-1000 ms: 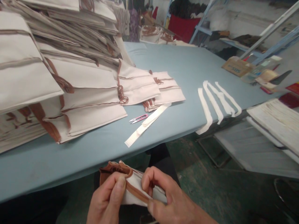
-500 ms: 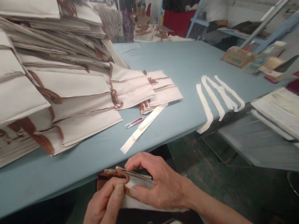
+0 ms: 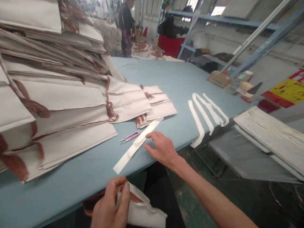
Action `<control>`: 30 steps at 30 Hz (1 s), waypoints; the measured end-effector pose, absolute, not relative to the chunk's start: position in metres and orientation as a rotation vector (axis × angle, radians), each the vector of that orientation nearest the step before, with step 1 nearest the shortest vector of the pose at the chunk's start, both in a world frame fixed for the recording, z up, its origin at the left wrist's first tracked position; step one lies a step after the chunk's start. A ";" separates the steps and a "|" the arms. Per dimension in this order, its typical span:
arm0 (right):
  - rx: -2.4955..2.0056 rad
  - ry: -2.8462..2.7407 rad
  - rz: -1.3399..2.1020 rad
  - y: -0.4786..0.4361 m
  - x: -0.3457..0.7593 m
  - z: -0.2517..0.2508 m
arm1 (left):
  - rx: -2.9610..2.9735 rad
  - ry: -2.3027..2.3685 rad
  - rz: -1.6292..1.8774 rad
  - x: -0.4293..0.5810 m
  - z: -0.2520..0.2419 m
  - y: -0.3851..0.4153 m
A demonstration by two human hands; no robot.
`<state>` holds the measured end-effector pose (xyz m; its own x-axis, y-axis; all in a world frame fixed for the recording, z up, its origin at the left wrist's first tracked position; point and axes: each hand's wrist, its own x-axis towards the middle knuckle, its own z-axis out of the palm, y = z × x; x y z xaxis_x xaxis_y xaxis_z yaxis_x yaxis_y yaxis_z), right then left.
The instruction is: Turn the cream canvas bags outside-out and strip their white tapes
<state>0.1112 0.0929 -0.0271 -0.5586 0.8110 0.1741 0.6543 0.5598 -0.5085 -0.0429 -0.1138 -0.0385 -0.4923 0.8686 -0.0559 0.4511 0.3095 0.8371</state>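
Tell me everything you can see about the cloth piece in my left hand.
The cloth piece is off-white, perhaps canvas, with a brown strip running along part of it. It looks layered, its visible end spreading toward the lower right of the view. Your left hand pinches it and hides part of it, on your side of the blue table.
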 end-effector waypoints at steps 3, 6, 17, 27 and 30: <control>-1.085 -2.519 0.489 0.103 0.097 -0.028 | 1.274 2.026 1.015 -0.043 -0.040 -0.083; -1.043 -2.577 0.455 0.105 0.084 -0.032 | 1.362 2.040 0.882 -0.046 -0.044 -0.057; -0.964 -2.712 0.368 0.112 0.075 -0.045 | 1.371 2.086 0.757 -0.052 -0.044 -0.042; -1.054 -2.761 0.307 0.107 0.073 -0.040 | 1.423 2.029 0.442 -0.053 -0.032 -0.048; -1.109 -2.731 0.349 0.095 0.074 -0.042 | 1.432 1.990 0.476 -0.058 -0.032 -0.066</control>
<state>0.0737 0.0948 -0.0416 -0.7079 0.7026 0.0717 0.6620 0.6955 -0.2794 -0.0583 -0.0661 -0.0320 -0.2076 0.9367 -0.2818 0.7078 0.3427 0.6177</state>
